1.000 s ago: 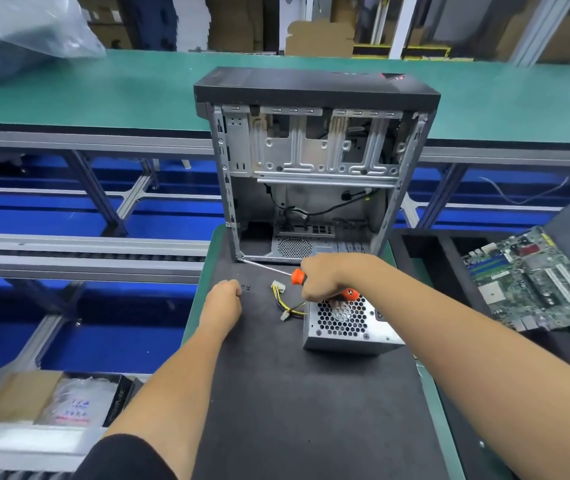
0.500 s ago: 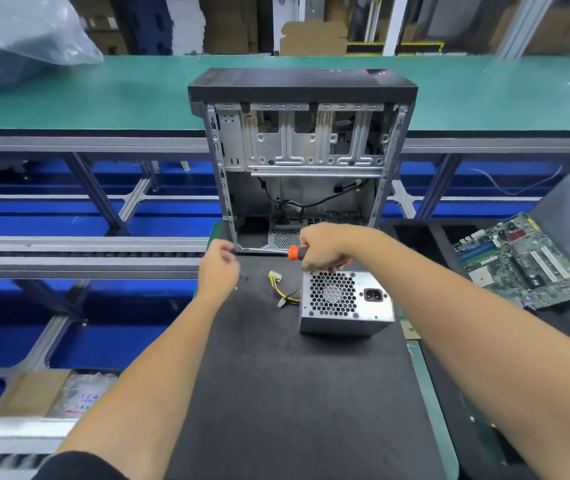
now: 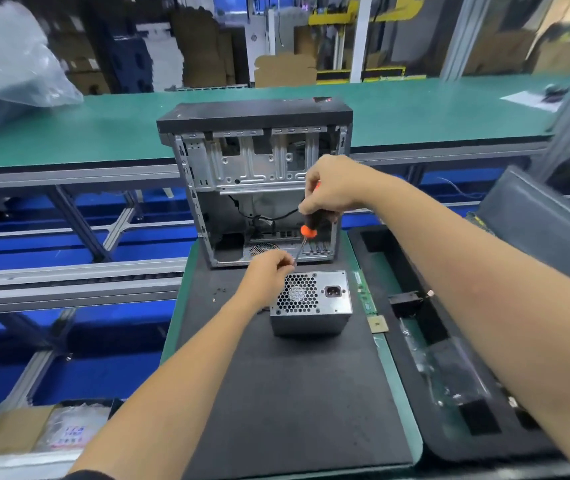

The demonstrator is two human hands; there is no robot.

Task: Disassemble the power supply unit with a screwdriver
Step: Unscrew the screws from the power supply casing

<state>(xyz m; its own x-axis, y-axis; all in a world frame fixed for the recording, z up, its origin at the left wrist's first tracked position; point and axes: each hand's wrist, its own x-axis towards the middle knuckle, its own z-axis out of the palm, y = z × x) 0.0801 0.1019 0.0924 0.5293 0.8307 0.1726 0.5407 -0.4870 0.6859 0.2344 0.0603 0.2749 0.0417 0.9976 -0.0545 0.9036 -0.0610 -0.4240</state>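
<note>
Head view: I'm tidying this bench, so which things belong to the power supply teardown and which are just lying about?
In use:
power supply unit
screwdriver, held by right hand
left hand, at the shaft tip

Lying about:
computer case
loose screws
black foam tray
plastic bag

Two bare forearms reach into view from the bottom edge — no gloves, no watch, no rings or bands to be seen on either. The left hand (image 3: 267,271) and the right hand (image 3: 334,185) are both uncovered, with short fingernails as far as the blur allows. Only one scrap of clothing shows — a dark, near-black sleeve (image 3: 88,475) at the very bottom, ending above the left elbow. The right arm is bare right to the frame's edge.
</note>
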